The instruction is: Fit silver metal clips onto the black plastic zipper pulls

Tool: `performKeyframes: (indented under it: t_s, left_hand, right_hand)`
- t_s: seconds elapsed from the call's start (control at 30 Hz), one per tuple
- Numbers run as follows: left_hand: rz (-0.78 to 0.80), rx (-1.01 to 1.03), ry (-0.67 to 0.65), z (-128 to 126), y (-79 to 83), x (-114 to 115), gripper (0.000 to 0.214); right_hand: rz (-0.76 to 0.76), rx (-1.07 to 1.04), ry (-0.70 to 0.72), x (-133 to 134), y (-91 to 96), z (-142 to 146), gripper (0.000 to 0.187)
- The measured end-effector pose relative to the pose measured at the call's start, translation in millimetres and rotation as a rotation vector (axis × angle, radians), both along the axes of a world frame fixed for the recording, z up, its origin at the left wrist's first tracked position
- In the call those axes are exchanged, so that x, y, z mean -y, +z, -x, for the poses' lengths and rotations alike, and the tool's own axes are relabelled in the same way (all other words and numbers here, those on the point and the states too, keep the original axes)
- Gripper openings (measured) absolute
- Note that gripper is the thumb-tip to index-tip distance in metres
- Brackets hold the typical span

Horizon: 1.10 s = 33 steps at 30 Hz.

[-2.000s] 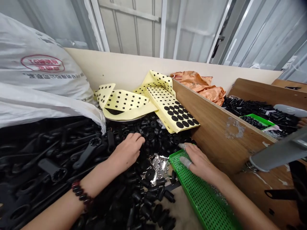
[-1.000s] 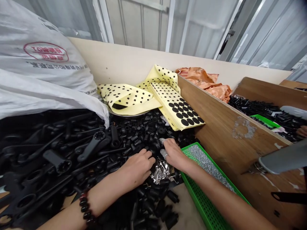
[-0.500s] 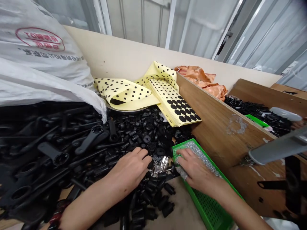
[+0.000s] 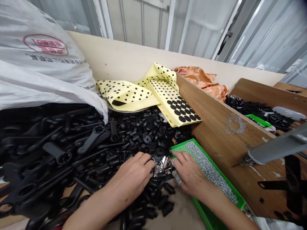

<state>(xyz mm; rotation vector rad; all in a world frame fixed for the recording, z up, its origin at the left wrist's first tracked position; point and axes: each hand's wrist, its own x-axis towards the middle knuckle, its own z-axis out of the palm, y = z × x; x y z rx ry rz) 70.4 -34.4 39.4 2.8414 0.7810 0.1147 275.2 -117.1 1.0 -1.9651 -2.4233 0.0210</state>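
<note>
My left hand point(image 4: 133, 177) lies palm down on a heap of small black plastic parts point(image 4: 144, 134), fingers curled toward a cluster of shiny metal clips point(image 4: 161, 164). My right hand point(image 4: 189, 174) rests at the near-left corner of a green perforated tray point(image 4: 236, 198) holding small silver screws point(image 4: 206, 164). Its fingers, two with grey fingertip covers, bend toward the same clips. What either hand pinches is hidden.
Long black plastic handles point(image 4: 52, 143) pile up at the left under a white woven sack point(image 4: 40, 70). Yellow sheets of black round stickers point(image 4: 172, 102) lie behind. A wooden divider point(image 4: 220, 127) bounds the right; another bin with black parts point(image 4: 254, 110) lies beyond. A grey lever point(image 4: 275, 148) juts in.
My right hand went from the green tray to the black parts, then back to the tray's corner. My left hand drew nearer, toward the metal clips. The tray's screws came into view.
</note>
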Motion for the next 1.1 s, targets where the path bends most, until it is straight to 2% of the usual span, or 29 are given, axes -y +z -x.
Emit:
performKeyframes:
  t_s: [0.13, 0.27, 0.37, 0.47, 0.57, 0.63, 0.7, 0.77, 0.9, 1.0, 1.1]
  left_hand:
    - [0.034, -0.045, -0.017, -8, 0.9, 4, 0.019]
    - [0.053, -0.042, -0.051, -15, -5.0, 9, 0.02]
    - [0.081, 0.045, -0.047, -16, -11.7, 10, 0.021]
    - [0.188, 0.213, 0.016, -16, -14.5, 9, 0.024]
    - [0.426, 0.35, 0.122, -17, -12.1, 8, 0.024]
    - [0.707, 0.408, 0.157, -18, -10.2, 10, 0.025]
    - [1.009, 0.471, 0.198, -19, -9.8, 15, 0.022]
    - [1.187, 0.568, 0.289, -18, -10.6, 21, 0.017]
    - [1.216, 0.713, 0.438, -13, -11.0, 34, 0.014]
    - [1.181, 0.727, 0.434, -8, -9.8, 42, 0.013]
    - [1.039, 0.714, 0.391, -3, -10.7, 50, 0.014]
  right_hand:
    - [0.013, 0.008, -0.001, -1, -3.0, -3, 0.043]
    - [-0.013, -0.03, 0.007, -4, -11.0, -6, 0.041]
    - [-0.06, -0.093, 0.032, -3, -12.4, -10, 0.044]
    - [-0.148, -0.2, 0.075, 5, -0.8, -11, 0.044]
    - [-0.225, -0.312, 0.153, 16, 19.1, -6, 0.045]
    - [-0.248, -0.351, 0.224, 22, 29.5, 0, 0.047]
    - [-0.249, -0.414, 0.264, 27, 34.1, 5, 0.048]
    - [-0.225, -0.544, 0.239, 32, 33.2, 10, 0.046]
    - [-0.13, -0.815, 0.07, 42, 24.1, 18, 0.029]
    - [-0.065, -0.828, 0.002, 48, 18.7, 24, 0.024]
    - [-0.005, -0.819, -0.035, 52, 17.3, 31, 0.023]
